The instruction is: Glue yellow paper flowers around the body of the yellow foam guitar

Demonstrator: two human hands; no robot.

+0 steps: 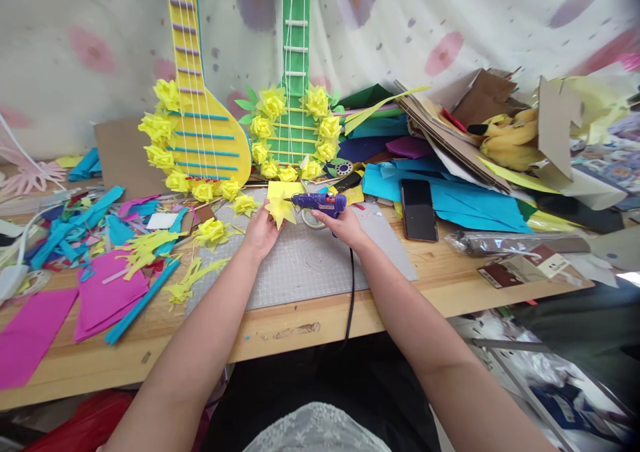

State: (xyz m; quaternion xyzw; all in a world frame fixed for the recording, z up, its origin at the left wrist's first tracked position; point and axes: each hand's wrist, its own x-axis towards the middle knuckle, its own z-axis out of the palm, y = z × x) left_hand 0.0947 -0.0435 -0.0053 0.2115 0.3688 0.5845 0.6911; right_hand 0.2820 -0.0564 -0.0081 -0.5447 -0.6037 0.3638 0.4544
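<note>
My left hand [262,231] pinches a yellow paper flower [281,210] over the grey cutting mat [300,279]. In my right hand [345,225] is a purple glue gun [325,203], its nozzle pointing left at the flower's middle; whether it touches I cannot tell. A black cord hangs from the glue gun over the table's front edge. Behind stand a yellow paper guitar [220,129] and a green one [296,59], both trimmed with yellow paper flowers. Loose yellow flowers [212,233] lie left of my left hand.
Blue, pink and yellow paper scraps [115,275] cover the table's left side. To the right lie a black phone [419,209], blue paper sheets [475,199] and a plastic-wrapped roll [520,242]. Cardboard pieces [557,129] and a yellow plush [510,142] are piled at the back right.
</note>
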